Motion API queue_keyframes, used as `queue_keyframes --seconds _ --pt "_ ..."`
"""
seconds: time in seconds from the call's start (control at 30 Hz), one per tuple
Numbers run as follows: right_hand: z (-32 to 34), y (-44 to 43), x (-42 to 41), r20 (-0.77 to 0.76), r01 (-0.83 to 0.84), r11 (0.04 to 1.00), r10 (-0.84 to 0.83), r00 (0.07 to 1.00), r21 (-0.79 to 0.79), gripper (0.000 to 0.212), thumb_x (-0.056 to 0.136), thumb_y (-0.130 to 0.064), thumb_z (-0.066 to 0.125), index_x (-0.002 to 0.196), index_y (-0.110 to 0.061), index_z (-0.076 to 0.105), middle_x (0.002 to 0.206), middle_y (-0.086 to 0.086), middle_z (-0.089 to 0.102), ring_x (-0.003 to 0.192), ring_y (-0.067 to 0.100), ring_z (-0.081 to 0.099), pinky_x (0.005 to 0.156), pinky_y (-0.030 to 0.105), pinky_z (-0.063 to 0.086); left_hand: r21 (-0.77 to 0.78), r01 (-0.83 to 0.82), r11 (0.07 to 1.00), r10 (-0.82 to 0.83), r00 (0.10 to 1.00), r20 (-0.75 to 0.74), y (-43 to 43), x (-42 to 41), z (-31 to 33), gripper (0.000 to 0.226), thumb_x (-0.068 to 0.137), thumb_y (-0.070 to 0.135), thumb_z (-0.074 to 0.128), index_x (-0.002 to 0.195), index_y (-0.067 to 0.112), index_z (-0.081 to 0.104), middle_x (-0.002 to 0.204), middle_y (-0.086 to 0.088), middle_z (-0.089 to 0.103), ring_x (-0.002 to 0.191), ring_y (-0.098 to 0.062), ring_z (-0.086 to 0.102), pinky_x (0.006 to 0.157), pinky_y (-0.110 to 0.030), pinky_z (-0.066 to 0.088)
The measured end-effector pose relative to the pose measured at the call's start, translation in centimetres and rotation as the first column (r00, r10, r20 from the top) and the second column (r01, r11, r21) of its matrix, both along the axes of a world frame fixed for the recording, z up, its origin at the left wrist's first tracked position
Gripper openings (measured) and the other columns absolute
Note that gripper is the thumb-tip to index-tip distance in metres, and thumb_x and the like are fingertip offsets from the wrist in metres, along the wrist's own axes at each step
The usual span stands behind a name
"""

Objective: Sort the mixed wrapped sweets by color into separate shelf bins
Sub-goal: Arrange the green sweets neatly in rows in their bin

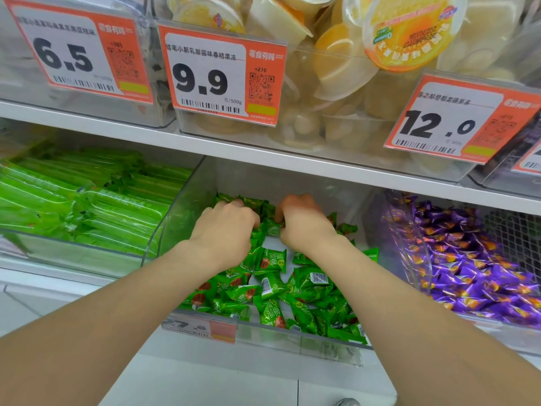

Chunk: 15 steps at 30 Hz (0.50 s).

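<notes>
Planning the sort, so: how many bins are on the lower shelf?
3: left bin of green sticks, middle bin of green sweets, right bin of purple sweets. More may lie beyond the frame.

green wrapped sweets (270,284) heaped in clear middle bin (164,232), purple sweets (468,268) right
</notes>
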State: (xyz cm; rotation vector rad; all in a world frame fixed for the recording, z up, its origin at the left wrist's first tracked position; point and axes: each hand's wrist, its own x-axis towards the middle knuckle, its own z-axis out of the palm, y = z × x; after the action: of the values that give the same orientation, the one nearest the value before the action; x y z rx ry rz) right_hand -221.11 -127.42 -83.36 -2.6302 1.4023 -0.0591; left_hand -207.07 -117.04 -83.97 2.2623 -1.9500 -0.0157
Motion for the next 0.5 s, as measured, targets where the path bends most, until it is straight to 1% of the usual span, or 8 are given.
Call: queue_keyframes --seconds 0.07,0.17,0.23,0.33,0.4,0.43,0.5 --pt "-0.2 -0.1 -0.1 -0.009 -0.010 1.000 0.010 1.000 0.005 0.036 0.089 0.000 0.070 0.123 -0.009 0.064 0.125 0.019 0.055 0.111 0.041 0.064 0.095 0.044 0.057 0.004 -0.005 1.000 0.005 1.000 0.031 0.0 -0.2 0.1 0.042 0.096 0.014 0.057 0.132 0.034 0.066 0.127 -0.007 0.059 0.118 -0.032 0.056 0.092 -0.044 0.048" --pt "0.0 -0.5 -0.5 -0.015 0.025 1.000 -0.025 1.000 -0.008 0.034 0.090 -0.008 0.075 0.122 -0.008 0.062 0.123 0.019 0.056 0.111 0.042 0.063 0.093 0.043 0.057 0.008 -0.010 1.000 0.009 0.999 0.044 0.0 -0.4 0.2 0.038 0.096 0.015 0.057 0.129 0.030 0.068 0.125 -0.007 0.061 0.117 -0.031 0.056 0.092 -0.044 0.048" --pt "0.3 -0.8 -0.9 -0.029 0.046 0.999 -0.046 0.999 -0.014 0.032 0.089 -0.013 0.078 0.116 -0.009 0.062 0.118 0.017 0.057 0.107 0.040 0.063 0.087 0.040 0.057 0.008 -0.008 1.000 0.007 0.999 0.031 0.1 -0.4 0.2 0.034 0.095 0.014 0.057 0.124 0.026 0.070 0.121 -0.007 0.062 0.113 -0.031 0.058 0.090 -0.044 0.050" --pt "0.6 -0.6 -1.3 0.057 0.001 1.000 -0.001 0.998 0.005 0.018 0.086 -0.019 0.079 0.098 -0.018 0.065 0.108 0.009 0.060 0.098 0.031 0.064 0.083 0.038 0.059 0.007 -0.004 1.000 0.004 1.000 -0.004 0.2 -0.3 0.6 0.028 0.094 0.013 0.057 0.117 0.022 0.072 0.116 -0.007 0.063 0.108 -0.030 0.061 0.086 -0.044 0.055" --pt "0.6 -0.2 -1.4 0.081 -0.092 0.991 0.084 0.993 0.098 0.014 0.085 -0.030 0.080 0.087 -0.023 0.068 0.093 0.001 0.069 0.087 0.021 0.069 0.077 0.034 0.060 -0.002 -0.006 1.000 0.006 1.000 -0.028 0.3 -0.3 0.8 0.025 0.094 0.015 0.058 0.112 0.022 0.073 0.112 -0.006 0.064 0.106 -0.030 0.062 0.084 -0.044 0.056" --pt "0.7 0.2 -1.5 0.069 -0.142 0.975 0.132 0.989 0.173 0.017 0.085 -0.036 0.081 0.086 -0.022 0.071 0.087 -0.002 0.071 0.082 0.016 0.070 0.074 0.032 0.059 -0.007 -0.009 1.000 0.009 0.999 -0.042 0.4 -0.3 1.0 0.023 0.094 0.016 0.058 0.110 0.022 0.073 0.111 -0.006 0.064 0.105 -0.030 0.062 0.083 -0.044 0.057" --pt "0.5 1.0 -1.8 0.037 -0.212 0.939 0.210 0.977 0.272 0.025 0.084 -0.040 0.085 0.095 -0.019 0.076 0.085 -0.005 0.074 0.079 0.012 0.070 0.075 0.031 0.060 -0.026 -0.009 1.000 0.007 0.997 -0.077 0.6 -0.3 1.1 0.021 0.094 0.016 0.058 0.106 0.023 0.074 0.109 -0.005 0.064 0.102 -0.030 0.063 0.081 -0.044 0.058"
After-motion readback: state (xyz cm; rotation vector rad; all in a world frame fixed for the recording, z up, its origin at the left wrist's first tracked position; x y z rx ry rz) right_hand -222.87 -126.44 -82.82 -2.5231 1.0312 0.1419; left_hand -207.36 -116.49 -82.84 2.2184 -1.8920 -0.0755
